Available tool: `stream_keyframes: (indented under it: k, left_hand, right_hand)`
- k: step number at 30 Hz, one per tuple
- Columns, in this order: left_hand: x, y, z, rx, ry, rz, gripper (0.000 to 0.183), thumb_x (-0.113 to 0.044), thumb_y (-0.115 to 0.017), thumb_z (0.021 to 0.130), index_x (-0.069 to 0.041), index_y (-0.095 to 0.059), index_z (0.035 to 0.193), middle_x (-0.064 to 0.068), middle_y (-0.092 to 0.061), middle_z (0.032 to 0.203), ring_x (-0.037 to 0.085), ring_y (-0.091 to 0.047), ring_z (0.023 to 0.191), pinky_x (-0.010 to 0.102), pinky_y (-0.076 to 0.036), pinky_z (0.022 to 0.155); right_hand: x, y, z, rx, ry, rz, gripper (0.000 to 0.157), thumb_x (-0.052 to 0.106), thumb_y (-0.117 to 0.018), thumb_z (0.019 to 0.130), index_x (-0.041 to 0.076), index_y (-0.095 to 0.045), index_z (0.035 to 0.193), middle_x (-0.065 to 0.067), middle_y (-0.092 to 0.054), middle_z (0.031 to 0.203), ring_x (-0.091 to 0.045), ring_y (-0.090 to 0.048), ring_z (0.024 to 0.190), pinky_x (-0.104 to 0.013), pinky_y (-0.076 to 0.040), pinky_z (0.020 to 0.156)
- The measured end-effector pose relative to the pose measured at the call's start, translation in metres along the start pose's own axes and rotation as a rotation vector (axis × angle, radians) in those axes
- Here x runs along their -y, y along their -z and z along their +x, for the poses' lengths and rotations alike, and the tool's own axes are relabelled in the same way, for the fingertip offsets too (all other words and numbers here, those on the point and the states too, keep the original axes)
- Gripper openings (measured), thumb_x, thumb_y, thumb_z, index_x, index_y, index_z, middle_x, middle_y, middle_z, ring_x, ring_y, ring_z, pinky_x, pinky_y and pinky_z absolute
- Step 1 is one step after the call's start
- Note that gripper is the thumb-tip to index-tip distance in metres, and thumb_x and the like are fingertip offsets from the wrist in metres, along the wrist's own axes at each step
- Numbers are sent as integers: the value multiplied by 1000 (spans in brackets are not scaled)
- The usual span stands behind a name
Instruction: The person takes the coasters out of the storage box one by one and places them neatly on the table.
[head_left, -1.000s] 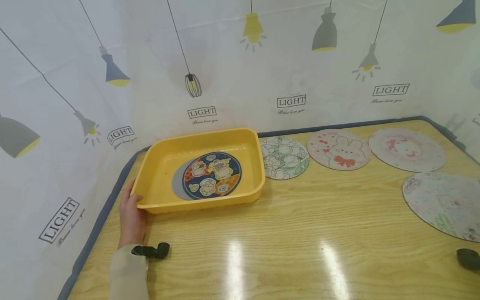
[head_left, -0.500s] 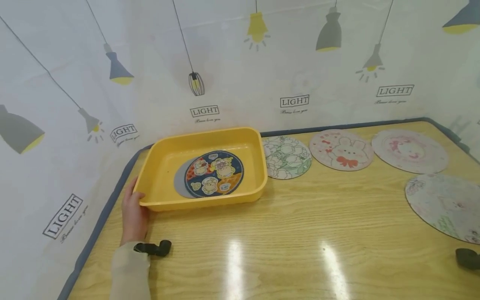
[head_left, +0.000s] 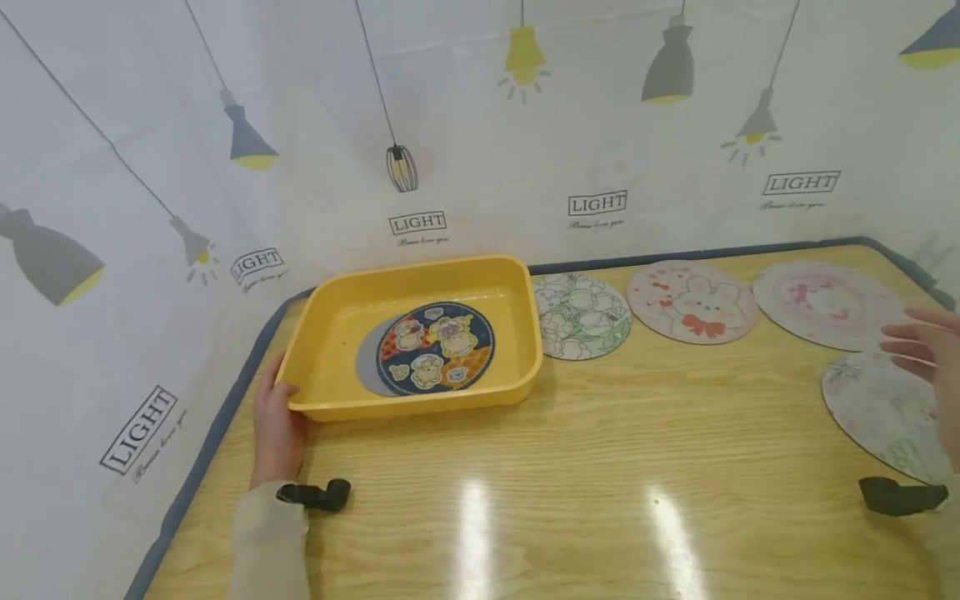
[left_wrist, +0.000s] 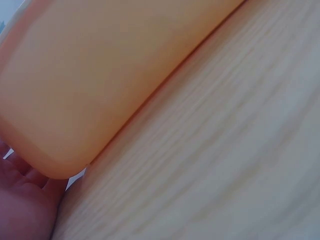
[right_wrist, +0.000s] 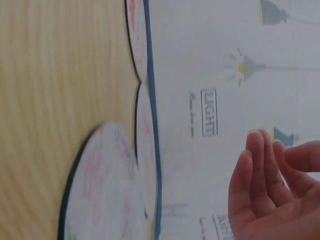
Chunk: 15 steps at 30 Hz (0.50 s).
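Observation:
My left hand (head_left: 277, 429) grips the near left corner of a yellow plastic tray (head_left: 322, 342), its thumb over the rim and its other fingers along the outside. In the left wrist view the tray wall (left_wrist: 100, 70) fills the upper left. Inside the tray lies a round navy mat (head_left: 438, 350) with cartoon animals, partly over a grey disc (head_left: 367, 362). My right hand (head_left: 933, 354) hovers at the right, fingers loosely extended and holding nothing. It hides part of a pale floral round mat (head_left: 877, 408). The right wrist view shows that hand (right_wrist: 275, 192) apart from the mats.
Along the back edge lie a green tulip mat (head_left: 585, 317), partly behind the tray, a pink bunny mat (head_left: 690, 302) and a pink-white mat (head_left: 825, 304). A lamp-printed curtain (head_left: 480, 150) rises behind the wooden table (head_left: 585, 467).
My right hand has come into view from the right, over the floral mat. The left hand keeps its grip on the tray. The whole scene shifts slightly rightward in view.

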<state>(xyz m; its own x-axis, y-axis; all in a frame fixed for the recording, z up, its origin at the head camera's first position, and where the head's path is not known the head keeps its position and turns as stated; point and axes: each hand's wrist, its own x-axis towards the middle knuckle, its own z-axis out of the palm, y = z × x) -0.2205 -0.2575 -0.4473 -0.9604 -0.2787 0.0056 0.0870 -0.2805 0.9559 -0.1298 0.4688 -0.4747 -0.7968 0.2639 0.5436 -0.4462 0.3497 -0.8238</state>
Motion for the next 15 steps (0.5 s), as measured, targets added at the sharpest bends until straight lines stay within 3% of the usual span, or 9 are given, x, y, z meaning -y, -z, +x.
stream_keyframes:
  k: [1, 5, 8, 11, 13, 15]
  left_hand:
    - [0, 0, 0, -1, -5, 6, 56, 3, -29, 84, -16, -38, 135, 4, -33, 137, 24, -36, 118, 26, -38, 86]
    - [1, 1, 2, 1, -21, 9, 56, 3, -29, 83, -15, -39, 135, 4, -34, 136, 25, -37, 117, 26, -39, 85]
    - [1, 2, 2, -1, -24, 5, 55, 4, -29, 84, -15, -39, 135, 5, -34, 136, 25, -36, 118, 26, -38, 85]
    - [1, 1, 2, -3, -21, 10, 56, 4, -29, 83, -15, -39, 135, 4, -33, 136, 26, -35, 119, 26, -38, 85]
    - [0, 1, 1, -5, -19, 19, 57, 3, -29, 83, -16, -39, 135, 3, -33, 136, 25, -35, 119, 27, -38, 85]
    - [0, 1, 1, -4, -14, 23, 57, 3, -29, 82, -17, -39, 135, 3, -33, 137, 25, -35, 119, 27, -38, 86]
  right_hand:
    - [18, -13, 0, 16, 44, 17, 37, 7, -32, 96, -1, -40, 131, -2, -58, 113, -2, -56, 95, -10, -39, 80]
    - [75, -50, 7, 102, -41, 354, 35, 2, -34, 94, -5, -43, 126, -1, -60, 103, -7, -60, 89, -11, -42, 76]
    - [94, -75, 12, -38, -205, 292, 31, 11, -43, 92, 0, -52, 120, 1, -62, 96, -6, -61, 81, -11, -44, 70]
    - [101, -91, 18, -82, -270, 320, 32, 12, -48, 90, -4, -53, 117, -4, -63, 97, -11, -62, 82, -16, -47, 67]
    - [105, -103, 22, -129, -340, 297, 31, 17, -53, 88, 0, -58, 113, -4, -64, 94, -12, -62, 79, -17, -48, 64]
    - [108, -112, 23, -114, -346, 298, 32, 18, -53, 88, 0, -57, 114, -5, -63, 95, -13, -62, 81, -17, -48, 65]
